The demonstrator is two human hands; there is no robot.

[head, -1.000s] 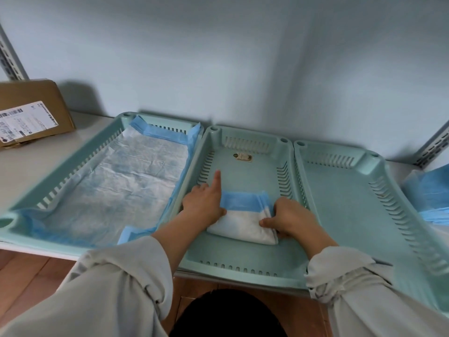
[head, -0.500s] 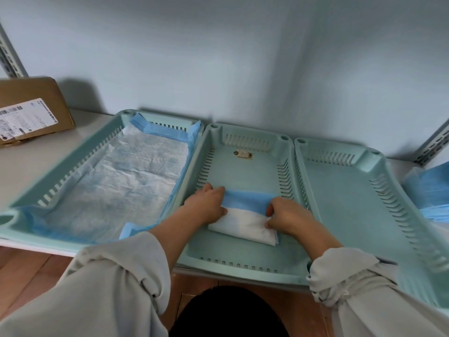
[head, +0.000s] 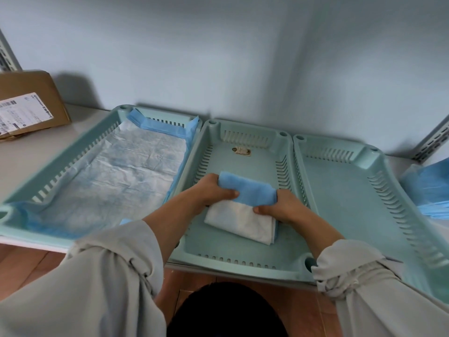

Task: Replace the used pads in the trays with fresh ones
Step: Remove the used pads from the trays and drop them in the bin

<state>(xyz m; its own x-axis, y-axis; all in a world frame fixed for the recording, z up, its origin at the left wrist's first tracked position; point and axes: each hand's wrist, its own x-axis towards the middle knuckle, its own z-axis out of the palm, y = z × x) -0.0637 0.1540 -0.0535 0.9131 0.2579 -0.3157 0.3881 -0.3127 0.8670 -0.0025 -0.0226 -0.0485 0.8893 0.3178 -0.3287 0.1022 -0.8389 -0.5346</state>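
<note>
folded pad (head: pixel 245 198) lifted higher, lined tray (head: pixel 73 152) left, bare tray (head: pixel 345 190) right

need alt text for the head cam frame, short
Both hands, left hand and right hand, grip a folded blue-and-white pad over the middle tray of three teal trays on a shelf. The left tray is lined with a spread pad; the right tray is bare.

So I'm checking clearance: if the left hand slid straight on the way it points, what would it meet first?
Probably the right hand, across the folded pad that the left hand grips; depth is unclear.
</note>
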